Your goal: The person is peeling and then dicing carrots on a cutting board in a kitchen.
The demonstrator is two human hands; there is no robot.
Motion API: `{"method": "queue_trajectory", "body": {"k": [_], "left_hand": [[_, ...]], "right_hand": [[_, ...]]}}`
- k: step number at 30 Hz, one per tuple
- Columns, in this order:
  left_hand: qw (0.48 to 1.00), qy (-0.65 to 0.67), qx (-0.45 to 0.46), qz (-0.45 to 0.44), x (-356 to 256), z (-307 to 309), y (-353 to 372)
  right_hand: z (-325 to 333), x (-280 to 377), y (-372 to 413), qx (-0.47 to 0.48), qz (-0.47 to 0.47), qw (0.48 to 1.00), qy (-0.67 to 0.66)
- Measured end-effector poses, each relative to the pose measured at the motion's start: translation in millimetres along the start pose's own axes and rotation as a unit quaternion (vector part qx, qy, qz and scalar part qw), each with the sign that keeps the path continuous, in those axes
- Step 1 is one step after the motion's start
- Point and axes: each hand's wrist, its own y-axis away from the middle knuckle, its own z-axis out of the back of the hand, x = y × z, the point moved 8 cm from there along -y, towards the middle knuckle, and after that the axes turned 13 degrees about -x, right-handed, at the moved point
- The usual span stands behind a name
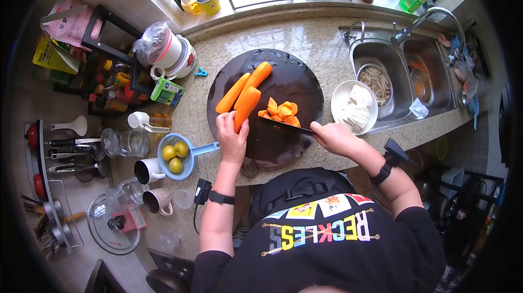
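Three peeled carrots lie on a round dark cutting board (289,69). My left hand (232,136) is closed round the lower end of the nearest carrot (247,106). The other two, a left carrot (231,94) and an upper carrot (258,77), rest beside it. To their right is a small pile of cut carrot pieces (283,112). My right hand (333,138) grips the handle of a dark-bladed knife (289,126), whose blade lies along the near side of the pile. Part of the knife handle is hidden in my fingers.
Right of the board stands a white bowl (336,112) with white pieces, beside a double sink (400,69). Left of the board are a blue strainer (189,158) with green fruit, mugs, glass jars and a green box (168,92). Pots stand at the back left.
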Motion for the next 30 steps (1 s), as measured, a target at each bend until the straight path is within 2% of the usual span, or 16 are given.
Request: {"method": "queue_trajectory", "body": {"k": [4,7,10,13,16,20,22,27,30], "left_hand": [[0.999,0.027,-0.006,0.032,4,22,20],[0.999,0.018,0.031,0.011,0,22,39],[0.997,0.02,0.071,0.026,1,13,54],[0.994,-0.013,0.107,-0.001,1,0,63],[0.992,-0.06,0.103,-0.037,-3,-6,66],[0.991,-0.059,0.115,-0.034,-14,-12,64],[0.985,-0.077,0.123,-0.088,-22,-17,67],[0.992,-0.063,0.081,-0.079,-11,-5,69],[0.995,-0.026,0.064,-0.067,-10,-4,68]], "right_hand": [[2,-1,-17,-0.004,0.011,1.0,0.013],[-1,-6,-25,-0.049,0.008,0.999,0.015],[-2,-9,-31,-0.083,0.003,0.997,-0.003],[2,-2,-28,-0.058,-0.01,0.998,-0.019],[-1,2,-19,-0.042,-0.019,0.998,-0.036],[-6,5,-4,-0.026,-0.03,0.997,-0.072],[-4,5,2,-0.028,-0.026,0.997,-0.073],[14,15,12,-0.045,-0.001,0.997,-0.066],[21,24,14,-0.024,0.008,0.999,-0.045]]}}
